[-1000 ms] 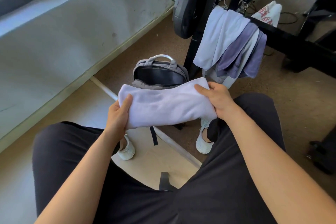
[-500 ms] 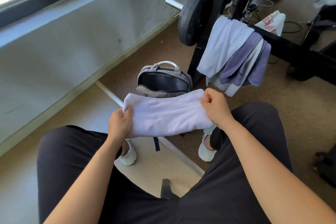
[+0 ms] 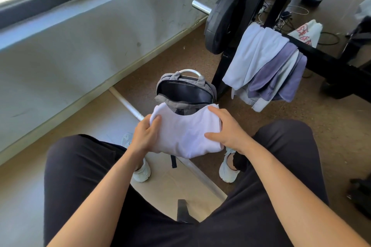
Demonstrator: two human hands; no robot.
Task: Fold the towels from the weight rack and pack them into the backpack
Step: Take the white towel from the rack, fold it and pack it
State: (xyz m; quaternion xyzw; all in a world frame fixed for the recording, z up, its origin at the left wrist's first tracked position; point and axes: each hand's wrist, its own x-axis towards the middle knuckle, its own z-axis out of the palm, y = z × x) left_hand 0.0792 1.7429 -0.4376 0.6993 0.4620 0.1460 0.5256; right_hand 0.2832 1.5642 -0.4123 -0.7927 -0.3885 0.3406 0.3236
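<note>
Towel (image 3: 186,136) was folded and held in the air above the feet, just short of the open backpack (image 3: 186,90), probably lined up for packing. Left hand (image 3: 143,136) gripped its left end, fingers curled. Right hand (image 3: 228,132) clamped the right end, thumb and forefinger spread. More towels (image 3: 265,66) hung on the rack (image 3: 331,60).

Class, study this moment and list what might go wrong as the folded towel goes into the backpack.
1. The white towel sags in the middle between the left hand and right hand; its fold may open.
2. The backpack opening looks no wider than the towel, so an edge may catch.
</note>
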